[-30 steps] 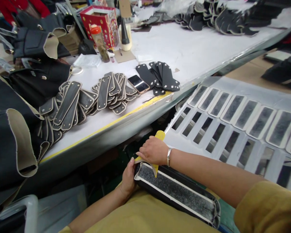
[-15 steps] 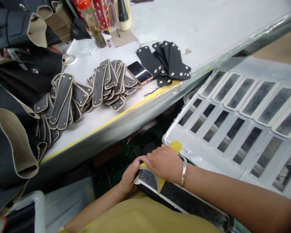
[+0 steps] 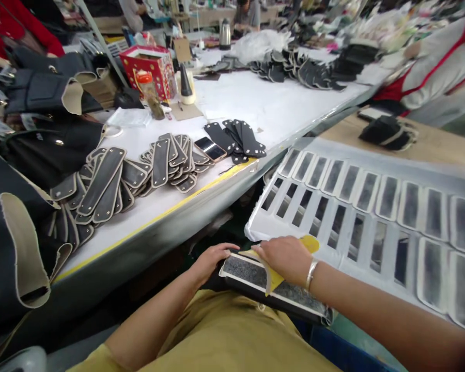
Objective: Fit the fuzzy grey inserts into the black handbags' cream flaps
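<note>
A long black strap piece (image 3: 271, 292) with a cream border and a grey middle lies across my lap. My left hand (image 3: 211, 260) curls round its near end and grips it. My right hand (image 3: 284, 257) presses down on top of it and pinches a yellow backing strip (image 3: 273, 281) that curls up off the piece. A silver bracelet (image 3: 312, 274) sits on my right wrist.
A white cut-out sheet (image 3: 349, 258) with several strap pieces in slots lies at the right. On the white table (image 3: 279, 98) lie piles of strap pieces (image 3: 108, 181), black pieces (image 3: 240, 138), a phone (image 3: 211, 149), a red box (image 3: 149, 70) and a bottle (image 3: 147, 93). Black bags (image 3: 27, 155) stack at left. People work beyond.
The view has lifted, so the far workshop shows. My right hand has slid further along the piece with the yellow strip, and more of the strip has come away. My left hand still holds the end.
</note>
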`<state>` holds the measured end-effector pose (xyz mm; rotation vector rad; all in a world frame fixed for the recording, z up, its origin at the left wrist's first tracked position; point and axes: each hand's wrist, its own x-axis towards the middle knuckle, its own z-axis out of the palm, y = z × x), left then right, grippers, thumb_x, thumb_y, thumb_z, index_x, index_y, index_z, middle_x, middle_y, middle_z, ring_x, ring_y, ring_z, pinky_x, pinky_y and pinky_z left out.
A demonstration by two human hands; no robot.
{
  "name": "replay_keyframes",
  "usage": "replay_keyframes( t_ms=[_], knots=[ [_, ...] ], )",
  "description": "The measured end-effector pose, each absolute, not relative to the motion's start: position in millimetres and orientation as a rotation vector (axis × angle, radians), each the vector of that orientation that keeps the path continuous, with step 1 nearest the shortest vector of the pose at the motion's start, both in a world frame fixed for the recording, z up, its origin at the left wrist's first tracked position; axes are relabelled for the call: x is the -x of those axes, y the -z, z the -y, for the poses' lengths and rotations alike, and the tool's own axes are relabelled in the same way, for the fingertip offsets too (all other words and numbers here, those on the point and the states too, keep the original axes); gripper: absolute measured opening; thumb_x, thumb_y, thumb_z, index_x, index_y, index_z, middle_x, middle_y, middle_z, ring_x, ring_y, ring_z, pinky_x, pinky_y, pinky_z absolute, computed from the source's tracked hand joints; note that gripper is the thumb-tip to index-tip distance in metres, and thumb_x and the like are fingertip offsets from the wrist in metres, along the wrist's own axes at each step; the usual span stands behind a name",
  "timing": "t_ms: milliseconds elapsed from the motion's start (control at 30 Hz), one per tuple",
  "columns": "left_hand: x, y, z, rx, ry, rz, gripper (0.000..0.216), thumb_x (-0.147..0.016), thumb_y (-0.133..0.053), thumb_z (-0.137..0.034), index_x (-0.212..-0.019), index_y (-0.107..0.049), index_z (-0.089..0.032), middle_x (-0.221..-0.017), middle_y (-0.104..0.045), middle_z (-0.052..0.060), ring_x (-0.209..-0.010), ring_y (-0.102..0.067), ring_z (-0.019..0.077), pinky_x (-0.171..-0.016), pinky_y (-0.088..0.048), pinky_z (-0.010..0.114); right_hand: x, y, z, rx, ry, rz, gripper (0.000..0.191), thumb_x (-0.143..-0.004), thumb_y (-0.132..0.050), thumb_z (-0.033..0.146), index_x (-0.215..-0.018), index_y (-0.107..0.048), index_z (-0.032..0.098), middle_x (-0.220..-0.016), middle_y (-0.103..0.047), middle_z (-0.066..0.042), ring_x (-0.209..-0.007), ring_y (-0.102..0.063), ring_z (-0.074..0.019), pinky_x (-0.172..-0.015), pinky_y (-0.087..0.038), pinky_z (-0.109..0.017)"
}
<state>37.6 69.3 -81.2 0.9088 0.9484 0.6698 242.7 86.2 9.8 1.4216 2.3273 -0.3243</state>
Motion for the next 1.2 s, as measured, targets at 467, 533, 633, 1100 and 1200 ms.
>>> replay_keyframes(
  t_ms=[467, 533, 633, 1100, 1200],
  knots=[
    [-4.2, 84.6, -64.7, -1.777, -0.649, -0.890, 0.085, -0.037, -0.086, -0.034, -0.116, -0.057, -0.024, -0.109, -0.064, 0.008, -0.104, -0.056, 0.0331, -0.094, -0.038, 0.040, -276.7, -32.2, 50.6, -1.916, 2.388, -1.449, 0.048, -0.082, -0.049, 0.052, -0.118, -0.039, 0.022, -0.089, -0.063, -0.003, -0.064, -0.064, -0.0139, -0.051, -0.049, -0.023],
    [-9.1, 87.2, -66.7, -1.850, -0.647, -0.947, 0.079, -0.042, -0.084, -0.035, -0.115, -0.056, -0.024, -0.103, -0.065, 0.008, -0.097, -0.059, 0.0329, -0.088, -0.042, 0.039, -263.4, -18.7, 62.5, -1.964, 2.457, -1.418, 0.044, -0.084, -0.046, 0.051, -0.117, -0.037, 0.024, -0.087, -0.063, -0.002, -0.056, -0.063, -0.0120, -0.043, -0.045, -0.019],
    [-15.7, 94.7, -66.5, -1.890, -0.660, -1.051, 0.071, -0.056, -0.077, -0.033, -0.121, -0.049, -0.023, -0.100, -0.066, 0.007, -0.093, -0.062, 0.0315, -0.081, -0.044, 0.037, -241.6, -1.0, 67.3, -2.020, 2.452, -1.409, 0.041, -0.083, -0.046, 0.052, -0.111, -0.037, 0.023, -0.082, -0.062, 0.000, -0.048, -0.061, -0.0113, -0.037, -0.042, -0.018],
    [17.8, 76.5, -41.6, -1.007, -0.753, -1.057, 0.037, -0.072, -0.056, -0.017, -0.109, -0.061, -0.024, -0.122, -0.059, 0.008, -0.114, -0.053, 0.0275, -0.090, -0.044, 0.039, -185.3, 26.4, 28.5, -2.268, 2.410, -1.425, 0.033, -0.070, -0.062, 0.042, -0.087, -0.053, 0.016, -0.062, -0.060, 0.001, -0.043, -0.059, -0.0148, -0.038, -0.044, -0.023],
    [2.1, 70.3, -28.0, -0.310, -0.979, -0.887, 0.033, -0.083, -0.051, -0.031, -0.113, -0.057, -0.021, -0.131, -0.052, 0.008, -0.120, -0.048, 0.0222, -0.092, -0.045, 0.033, -183.2, 32.8, 30.5, -2.374, 2.383, -1.429, 0.030, -0.071, -0.061, 0.043, -0.083, -0.054, 0.016, -0.063, -0.060, 0.001, -0.044, -0.059, -0.0155, -0.042, -0.047, -0.026]
  ],
)
